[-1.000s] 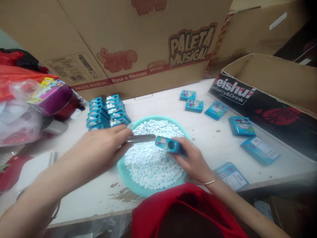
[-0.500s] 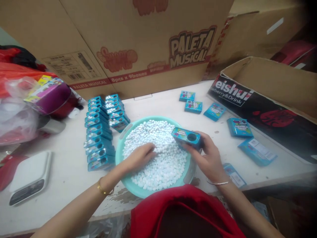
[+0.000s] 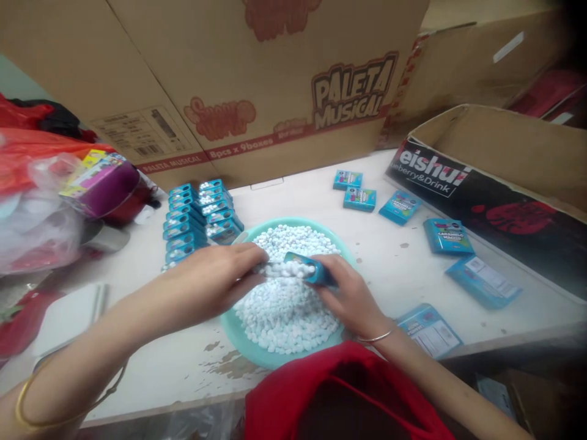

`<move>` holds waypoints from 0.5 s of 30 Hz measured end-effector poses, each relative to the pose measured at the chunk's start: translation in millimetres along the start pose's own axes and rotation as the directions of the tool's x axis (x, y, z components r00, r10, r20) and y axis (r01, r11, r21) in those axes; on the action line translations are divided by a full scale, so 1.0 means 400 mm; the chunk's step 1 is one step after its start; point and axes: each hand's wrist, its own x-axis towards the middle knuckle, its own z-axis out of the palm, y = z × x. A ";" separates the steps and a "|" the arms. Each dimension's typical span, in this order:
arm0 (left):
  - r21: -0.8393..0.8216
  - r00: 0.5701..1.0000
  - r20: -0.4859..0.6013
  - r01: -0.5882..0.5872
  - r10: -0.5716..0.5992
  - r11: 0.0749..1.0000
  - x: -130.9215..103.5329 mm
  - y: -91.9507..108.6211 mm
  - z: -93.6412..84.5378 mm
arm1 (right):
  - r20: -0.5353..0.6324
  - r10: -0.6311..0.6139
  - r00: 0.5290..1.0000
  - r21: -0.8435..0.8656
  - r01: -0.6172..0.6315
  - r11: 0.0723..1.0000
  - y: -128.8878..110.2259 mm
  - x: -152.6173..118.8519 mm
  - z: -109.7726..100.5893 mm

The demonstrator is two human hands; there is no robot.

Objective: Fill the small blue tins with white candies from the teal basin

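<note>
A round teal basin (image 3: 250,354) full of small white candies (image 3: 288,318) stands on the table in front of me. Over it, my right hand (image 3: 351,293) grips a small blue box (image 3: 321,270) tilted towards the left. My left hand (image 3: 224,275) is closed, thumb and fingers around something thin that I cannot make out. White candies (image 3: 293,269) lie in a line from its fingertips to the blue box. Blue boxes (image 3: 183,223) stand in two rows behind my left hand, with candies showing at some of them.
Several loose blue boxes (image 3: 447,236) lie at the right, beside an open black carton (image 3: 495,208). A large cardboard box (image 3: 275,140) stands behind. Plastic bags (image 3: 41,226), a purple package (image 3: 103,186) and a white scale (image 3: 68,318) are at the left.
My left hand has risen out of the candies and closed, with candies now at its fingertips. My right hand has brought the blue box left and lower, nearer to my left hand.
</note>
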 end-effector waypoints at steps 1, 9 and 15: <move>0.047 1.000 0.015 0.012 -0.013 0.999 0.005 0.014 -0.011 | -0.001 -0.013 1.000 0.001 0.013 1.000 0.001 -0.001 0.005; 0.152 0.998 0.022 0.049 -0.053 0.987 -0.005 0.118 -0.065 | -0.010 -0.024 1.000 0.016 0.024 1.000 0.010 -0.014 0.017; 0.109 1.000 -0.002 0.004 -0.004 0.994 -0.011 0.074 -0.039 | -0.027 -0.024 0.999 0.045 0.025 0.999 0.009 -0.012 0.013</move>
